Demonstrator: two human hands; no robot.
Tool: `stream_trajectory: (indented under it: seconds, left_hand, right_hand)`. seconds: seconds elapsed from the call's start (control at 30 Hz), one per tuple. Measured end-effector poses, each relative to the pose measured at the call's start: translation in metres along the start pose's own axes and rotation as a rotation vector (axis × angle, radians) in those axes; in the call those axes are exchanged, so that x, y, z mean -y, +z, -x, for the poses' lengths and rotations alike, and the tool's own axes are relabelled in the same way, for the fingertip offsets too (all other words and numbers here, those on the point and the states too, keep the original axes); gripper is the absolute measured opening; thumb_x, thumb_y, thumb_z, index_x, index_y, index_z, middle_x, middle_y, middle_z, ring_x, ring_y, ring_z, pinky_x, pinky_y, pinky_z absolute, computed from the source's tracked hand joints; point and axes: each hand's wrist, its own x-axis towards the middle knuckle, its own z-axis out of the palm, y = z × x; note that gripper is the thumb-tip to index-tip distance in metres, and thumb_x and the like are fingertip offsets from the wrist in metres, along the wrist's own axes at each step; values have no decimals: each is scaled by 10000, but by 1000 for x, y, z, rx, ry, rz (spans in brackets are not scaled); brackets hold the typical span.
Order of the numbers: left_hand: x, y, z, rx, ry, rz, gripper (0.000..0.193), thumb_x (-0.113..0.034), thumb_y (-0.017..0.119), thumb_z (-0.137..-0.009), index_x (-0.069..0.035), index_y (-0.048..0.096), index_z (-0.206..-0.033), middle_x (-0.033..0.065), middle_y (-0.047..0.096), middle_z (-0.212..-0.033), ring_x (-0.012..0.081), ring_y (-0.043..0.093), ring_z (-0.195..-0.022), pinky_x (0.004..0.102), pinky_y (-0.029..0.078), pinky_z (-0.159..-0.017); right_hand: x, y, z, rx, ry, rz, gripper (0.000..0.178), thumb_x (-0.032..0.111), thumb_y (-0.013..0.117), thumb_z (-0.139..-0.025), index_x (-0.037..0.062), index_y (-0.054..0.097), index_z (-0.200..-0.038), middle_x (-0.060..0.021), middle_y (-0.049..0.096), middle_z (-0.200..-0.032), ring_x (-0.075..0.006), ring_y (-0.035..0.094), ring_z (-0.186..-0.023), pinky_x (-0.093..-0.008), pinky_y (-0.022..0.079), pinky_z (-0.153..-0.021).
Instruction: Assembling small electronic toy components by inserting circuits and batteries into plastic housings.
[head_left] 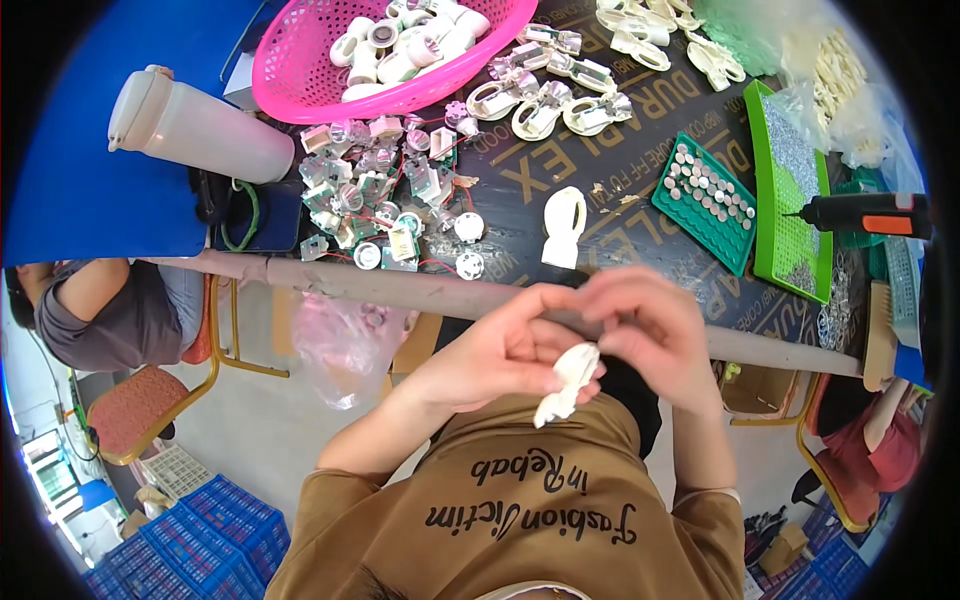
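I have the left hand (490, 355) in front of the person's brown shirt (560, 480), its thumb and fingers (540, 378) grasping a cream plastic piece (570, 380), which I see tilted, upper end toward the right. The right hand (650, 325) is curled close beside that upper end, slightly blurred; I cannot tell whether its fingers touch the piece or hold anything.

Just beyond the hands I see the near edge of the dark, printed tabletop (640, 160). A single cream shell (563, 225) with a ring-shaped end lies near that edge. Left of it I find a heap of small lamp assemblies (375, 185) with clear reflectors, green boards and red wires. Farther back is a group of cream shells with clear and metallic-looking parts fitted (545, 105), and beside it a pink basket (285, 65) piled with white rounded pieces (430, 50).

On my right, a teal tray (722, 240) carries small round metal pieces (705, 185), next to a bright green tray (762, 190) with silvery bits (785, 130). A black-and-orange power tool (865, 213) points its thin tip over the green tray. Far left I have a pale bottle (200, 130) lying tilted in view.

Outermost, one person sits at left (130, 310) and another at right (890, 440); blue crates (200, 540) stand at lower left.
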Motion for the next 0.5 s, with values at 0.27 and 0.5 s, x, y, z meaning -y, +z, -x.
stream_trajectory:
  seconds: [0.27,0.5]
  left_hand:
    - [10,-13,16,436,-86,-325,439,-19,656,-759,26,497,-1166,93,472,-1102,161,512,-974,278,459,-824]
    - [15,-7,11,445,-119,-347,468,-75,691,-739,34,510,-1157,123,497,-1117,199,531,-953,302,437,-820]
  right_hand:
    - [-6,49,-73,330,-488,663,152,73,556,-681,21,573,-822,-78,535,-790,-239,522,-788,-335,456,-662]
    - [-5,91,-108,244,-657,790,105,105,549,-666,49,546,-755,-61,493,-800,-198,508,-778,-297,462,-676]
